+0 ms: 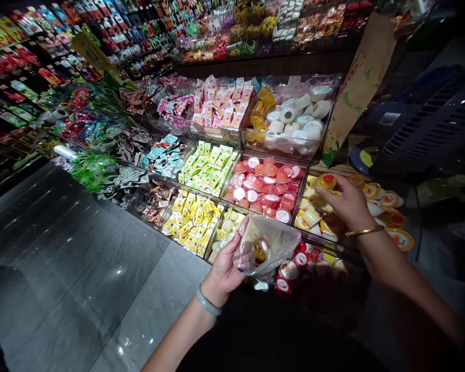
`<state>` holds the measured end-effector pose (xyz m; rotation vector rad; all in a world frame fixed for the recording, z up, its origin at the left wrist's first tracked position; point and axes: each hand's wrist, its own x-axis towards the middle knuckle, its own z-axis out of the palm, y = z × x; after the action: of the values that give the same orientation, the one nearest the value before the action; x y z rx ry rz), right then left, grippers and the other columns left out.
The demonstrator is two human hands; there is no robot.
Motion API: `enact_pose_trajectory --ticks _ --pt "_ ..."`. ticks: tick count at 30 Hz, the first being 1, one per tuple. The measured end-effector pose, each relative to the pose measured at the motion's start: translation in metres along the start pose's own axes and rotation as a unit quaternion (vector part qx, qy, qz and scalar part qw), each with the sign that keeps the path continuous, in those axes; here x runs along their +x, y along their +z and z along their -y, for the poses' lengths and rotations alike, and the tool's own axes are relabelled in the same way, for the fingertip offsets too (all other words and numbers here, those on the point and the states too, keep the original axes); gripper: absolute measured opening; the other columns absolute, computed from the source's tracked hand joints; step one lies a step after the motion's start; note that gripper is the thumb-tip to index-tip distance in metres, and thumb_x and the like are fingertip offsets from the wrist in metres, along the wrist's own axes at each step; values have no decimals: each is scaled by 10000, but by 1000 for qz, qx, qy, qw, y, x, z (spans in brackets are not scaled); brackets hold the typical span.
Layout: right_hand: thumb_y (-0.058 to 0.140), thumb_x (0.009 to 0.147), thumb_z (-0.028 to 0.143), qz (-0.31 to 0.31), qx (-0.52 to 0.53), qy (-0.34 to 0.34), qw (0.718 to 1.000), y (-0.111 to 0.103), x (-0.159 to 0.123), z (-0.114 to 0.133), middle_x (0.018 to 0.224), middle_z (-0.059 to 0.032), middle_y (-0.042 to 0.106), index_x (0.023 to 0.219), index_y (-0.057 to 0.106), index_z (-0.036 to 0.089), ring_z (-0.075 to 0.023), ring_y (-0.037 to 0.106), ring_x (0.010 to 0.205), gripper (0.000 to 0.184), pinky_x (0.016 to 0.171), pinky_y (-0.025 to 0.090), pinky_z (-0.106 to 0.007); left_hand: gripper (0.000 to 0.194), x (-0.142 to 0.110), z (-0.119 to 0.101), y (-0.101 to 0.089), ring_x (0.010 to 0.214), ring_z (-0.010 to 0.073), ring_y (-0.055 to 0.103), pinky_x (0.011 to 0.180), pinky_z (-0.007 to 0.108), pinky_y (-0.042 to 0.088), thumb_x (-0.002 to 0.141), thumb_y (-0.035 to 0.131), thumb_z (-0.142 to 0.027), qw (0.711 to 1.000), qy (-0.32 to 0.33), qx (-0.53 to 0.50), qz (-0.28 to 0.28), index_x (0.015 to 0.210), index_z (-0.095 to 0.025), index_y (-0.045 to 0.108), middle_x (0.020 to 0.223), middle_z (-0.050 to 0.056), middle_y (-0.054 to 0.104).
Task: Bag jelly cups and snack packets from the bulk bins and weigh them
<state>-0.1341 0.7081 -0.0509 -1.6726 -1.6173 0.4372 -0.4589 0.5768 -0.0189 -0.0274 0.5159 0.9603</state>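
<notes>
My left hand (228,263) is closed on the edge of a clear plastic bag (281,240), with the thumb up along its rim. Inside the bag shows an amber jelly cup (260,251). My right hand (344,204) grips another yellow-orange jelly cup (325,181) with a red spot, held above a bin of yellow and white cups (310,216). Left of that bin lies a bin of red and pink jelly cups (269,181). Below the bag are several red-lidded cups (301,258).
Clear-walled bins hold yellow packets (194,219), green packets (209,163), pink packets (222,101) and white cups (298,119). An upright cardboard sign (362,82) and a dark blue plastic basket (418,124) stand at the right. Grey tiled floor (70,268) lies at left.
</notes>
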Motion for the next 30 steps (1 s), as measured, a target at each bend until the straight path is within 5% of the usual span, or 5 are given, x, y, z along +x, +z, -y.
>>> enact_pose_trajectory --ticks 4,13,18,25,30 --pt "707 810 501 153 222 16 963 2 -41 55 1096 -76 725 1312 585 259 -240 706 866 571 738 599 -396 378 1 0 -1 448 30 346 442 115 282 1030 426 -327 1000 -5 -7 1 1398 -308 510 609 -75 310" --pt "724 826 304 288 92 -205 931 52 -112 87 1307 -93 673 1322 637 285 -310 647 1177 504 987 555 -431 392 4 -1 -1 430 30 352 431 117 271 1040 395 -317 1000 2 6 -4 1419 -302 494 582 -83 306" --pt "667 881 327 196 51 -196 960 39 -109 71 1182 -6 738 1183 711 366 -254 703 1042 307 889 589 -374 412 6 -2 -2 427 29 349 431 116 273 1044 388 -317 1000 3 29 -3 1452 -311 451 580 -88 320" --pt "632 897 366 -66 -233 -73 967 -14 -76 2 1176 -140 686 1153 694 171 -339 576 1115 328 954 463 -512 427 7 -3 0 434 30 354 437 119 271 1036 420 -304 1000 6 31 0 1462 -298 444 581 -86 321" --pt "688 844 388 -55 -340 -18 939 -17 -79 -33 1215 -156 648 1270 609 150 -350 528 1120 494 929 419 -464 427 9 -2 1 435 34 349 435 125 272 1027 444 -292 999 1 32 -1 1454 -295 456 584 -85 312"
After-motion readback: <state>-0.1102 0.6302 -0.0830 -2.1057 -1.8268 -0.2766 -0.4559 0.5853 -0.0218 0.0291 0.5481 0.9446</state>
